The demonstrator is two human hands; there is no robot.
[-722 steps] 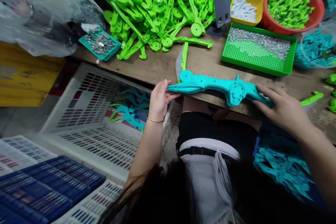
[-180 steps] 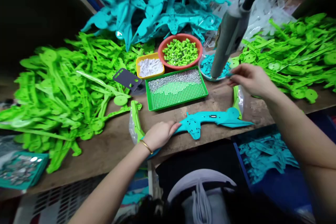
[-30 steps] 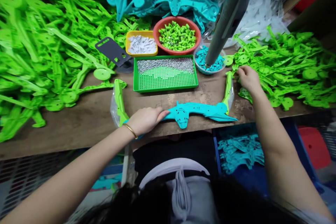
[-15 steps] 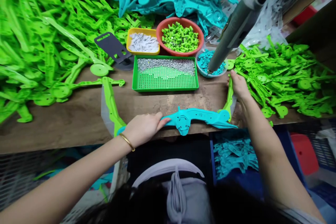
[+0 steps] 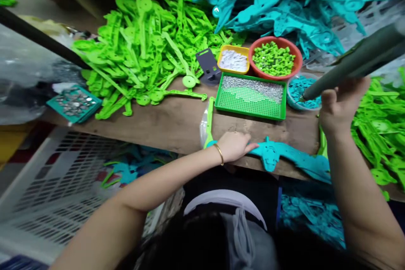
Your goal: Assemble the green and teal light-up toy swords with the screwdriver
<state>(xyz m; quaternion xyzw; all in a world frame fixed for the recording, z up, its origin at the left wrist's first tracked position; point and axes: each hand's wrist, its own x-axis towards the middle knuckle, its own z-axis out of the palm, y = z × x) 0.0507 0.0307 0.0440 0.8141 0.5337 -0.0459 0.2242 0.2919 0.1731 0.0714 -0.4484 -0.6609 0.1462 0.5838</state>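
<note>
The left hand lies flat, fingers pressed together, on the left end of a long teal plastic bow-shaped part, which rests along the near edge of the brown wooden table. A thin gold bangle circles that wrist. To the right, the right hand is raised, its fingers cupped up against the underside of a grey-green cylindrical hanging tool; whether they close around it cannot be told. The tool's tip sits over a clear bowl of small teal pieces. Just beyond the left hand stands a green perforated tray of silver screws, with a yellow tray of white parts and a red-orange bowl of green pegs farther off. A heap of bright green plastic arms covers the table's far left.
</note>
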